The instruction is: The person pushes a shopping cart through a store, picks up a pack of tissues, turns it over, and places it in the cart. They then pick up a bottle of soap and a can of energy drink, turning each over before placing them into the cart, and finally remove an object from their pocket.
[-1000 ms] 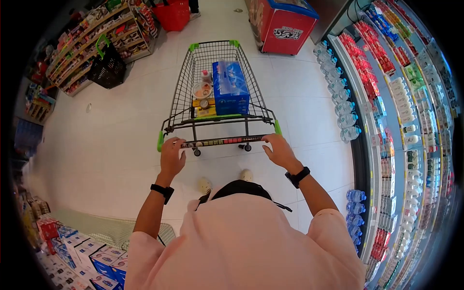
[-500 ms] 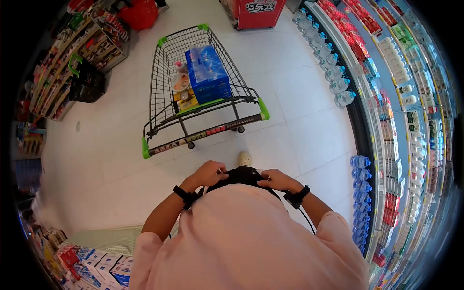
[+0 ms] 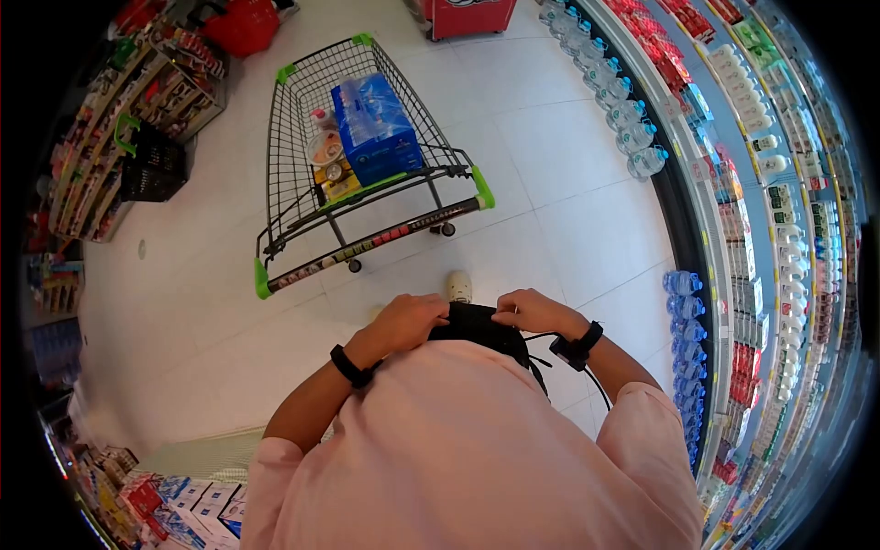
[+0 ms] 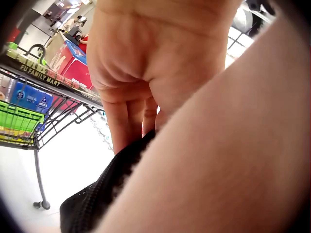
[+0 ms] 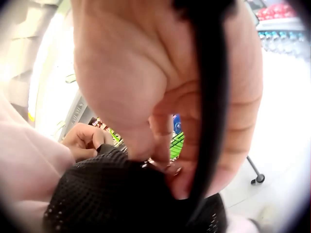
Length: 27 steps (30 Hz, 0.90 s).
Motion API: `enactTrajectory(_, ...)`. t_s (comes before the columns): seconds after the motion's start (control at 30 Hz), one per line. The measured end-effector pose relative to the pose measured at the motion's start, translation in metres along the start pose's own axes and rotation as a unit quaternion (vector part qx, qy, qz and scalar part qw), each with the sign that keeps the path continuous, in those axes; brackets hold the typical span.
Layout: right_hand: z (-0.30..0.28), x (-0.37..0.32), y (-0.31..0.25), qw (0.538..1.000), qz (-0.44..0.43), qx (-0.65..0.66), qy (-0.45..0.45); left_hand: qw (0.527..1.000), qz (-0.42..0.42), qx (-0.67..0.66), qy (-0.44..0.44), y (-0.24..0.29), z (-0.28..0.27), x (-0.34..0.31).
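A black mesh waist bag with a zipper edge hangs at the person's front, below the pink shirt. My left hand grips the bag's upper edge at its left side, its fingertips partly hidden behind the fabric in the left wrist view. On the other side my right hand pinches the bag's top edge between thumb and fingers. Small shiny bits show by those fingertips in the right wrist view. Ahead stands a shopping cart, turned slightly, apart from both hands. It carries a blue package, a clear round tub and yellow packs.
Large water bottles line the floor along a refrigerated shelf on the right. A black basket and snack shelves are on the left. A red basket and red freezer stand farther off. Stacked boxes sit behind left.
Both hands have let go of the cart handle and come back to the waist bag, gripping its edge. The cart now appears farther left and angled in the head view.
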State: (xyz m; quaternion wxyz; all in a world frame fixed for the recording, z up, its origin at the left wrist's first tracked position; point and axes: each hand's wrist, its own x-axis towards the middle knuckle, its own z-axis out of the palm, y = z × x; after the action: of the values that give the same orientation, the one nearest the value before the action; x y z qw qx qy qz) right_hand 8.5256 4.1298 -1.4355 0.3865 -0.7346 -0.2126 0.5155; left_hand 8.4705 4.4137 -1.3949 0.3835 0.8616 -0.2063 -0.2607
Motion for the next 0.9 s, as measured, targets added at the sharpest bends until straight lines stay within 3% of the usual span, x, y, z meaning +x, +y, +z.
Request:
enactTrajectory(0.07, -0.021, -0.009, -0.014, 0.992, 0.086, 0.026, -0.088, 1.0, -0.003, 0.001, 0.003, 0.004, -0.005, 0.0)
enactTrajectory(0.2, -0.008, -0.014, -0.012, 0.993, 0.079, 0.085, -0.032, 1.0, -0.015, -0.005, 0.019, -0.004, 0.001, -0.008)
enactTrajectory(0.33, -0.001, -0.026, -0.01, 0.977, 0.035, 0.178, 0.107, 0.992, -0.079, -0.094, 0.039, -0.006, -0.003, -0.015)
enactTrajectory(0.47, 0.007, -0.04, -0.02, 0.974, 0.042, 0.111, 0.191, 0.978, -0.11, -0.178, 0.011, -0.014, -0.008, -0.021)
enactTrajectory(0.57, 0.001, -0.043, -0.034, 0.977, 0.064, 0.045, 0.196, 0.953, -0.107, -0.284, 0.01, -0.025, -0.005, -0.019)
enactTrajectory(0.63, 0.0, -0.02, -0.055, 0.983, 0.035, -0.063, 0.17, 0.909, -0.113, -0.401, 0.005, -0.046, -0.001, -0.022)
enactTrajectory(0.73, 0.008, 0.035, -0.087, 0.972, -0.036, -0.173, 0.155, 0.84, -0.201, -0.502, -0.039, -0.041, -0.011, -0.018)
enactTrajectory(0.8, 0.026, 0.072, -0.128, 0.977, -0.023, -0.191, 0.088, 0.784, -0.245, -0.57, 0.013, -0.049, 0.0, -0.019)
enactTrajectory(0.83, 0.047, 0.086, -0.139, 0.969, -0.171, -0.143, 0.108, 0.753, -0.266, -0.601, 0.04, -0.057, 0.006, -0.02)
enactTrajectory(0.9, 0.065, 0.108, -0.141, 0.935, -0.334, -0.087, 0.08, 0.827, -0.219, -0.517, 0.019, -0.08, 0.005, -0.027)
